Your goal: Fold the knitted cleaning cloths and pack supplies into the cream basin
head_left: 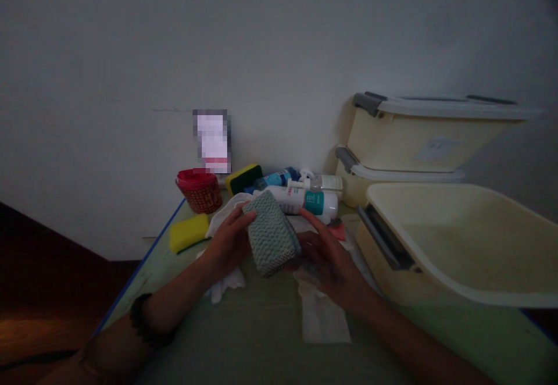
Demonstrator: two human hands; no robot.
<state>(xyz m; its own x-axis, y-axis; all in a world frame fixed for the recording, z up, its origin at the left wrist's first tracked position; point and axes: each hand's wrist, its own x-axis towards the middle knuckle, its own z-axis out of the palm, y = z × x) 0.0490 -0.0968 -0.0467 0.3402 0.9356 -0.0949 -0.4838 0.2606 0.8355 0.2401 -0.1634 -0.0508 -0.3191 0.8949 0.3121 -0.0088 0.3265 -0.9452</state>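
Nearest the lens, two bare forearms, the left with a dark bead bracelet (142, 319) at the wrist. Held up between both hands, clear of the pale green desk (244, 338), a grey-green knitted scrubbing sponge block (271, 232), tilted with one end toward the wall. Left hand (229, 242) clasped along its left flank, fingertips at the top corner; right hand (325, 257) cupped under its lower right end, probably to steady it for a look. Below, crumpled white tissue sheets (325, 315) spread on the desk. Beyond, a white pump bottle with teal label (305, 200) lying on its side, a yellow sponge (188, 232), a red woven basket (200, 190). To the right, an open cream plastic tub (457, 292), stacked lidded cream boxes (414, 135) behind.
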